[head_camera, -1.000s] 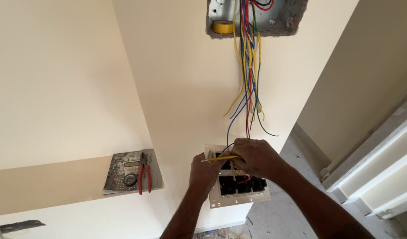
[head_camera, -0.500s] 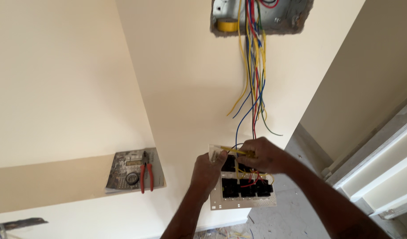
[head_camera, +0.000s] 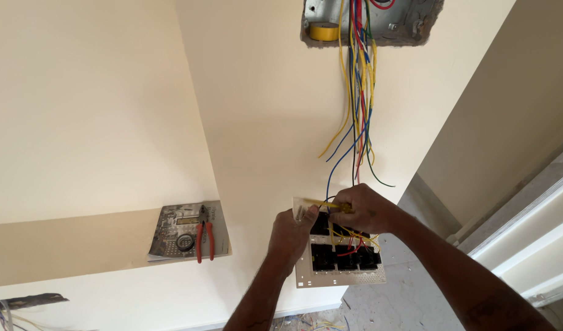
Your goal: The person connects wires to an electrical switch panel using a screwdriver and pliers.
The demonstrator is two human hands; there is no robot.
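Note:
My left hand (head_camera: 290, 236) grips the left edge of a white switch plate (head_camera: 341, 274), seen from its back, with several black switch modules (head_camera: 346, 256) and short red and yellow jumper wires on it. My right hand (head_camera: 362, 208) is closed around a thin yellow-handled screwdriver (head_camera: 321, 203), which lies across the plate's top edge with its tip pointing left. A bundle of coloured wires (head_camera: 358, 92) hangs from a metal wall box (head_camera: 404, 24) above down to the plate.
A roll of yellow tape (head_camera: 324, 30) sits inside the wall box. On a ledge at the left lie red-handled pliers (head_camera: 204, 234) and a dark tape roll (head_camera: 185, 243) on a paper sheet (head_camera: 171, 230). A white door frame (head_camera: 526, 245) is at the right, with wire scraps on the floor below.
My view has shifted slightly, so the hands and plate sit a little further right. My right hand has moved a bit to the right along the plate's top edge; my left keeps its grip.

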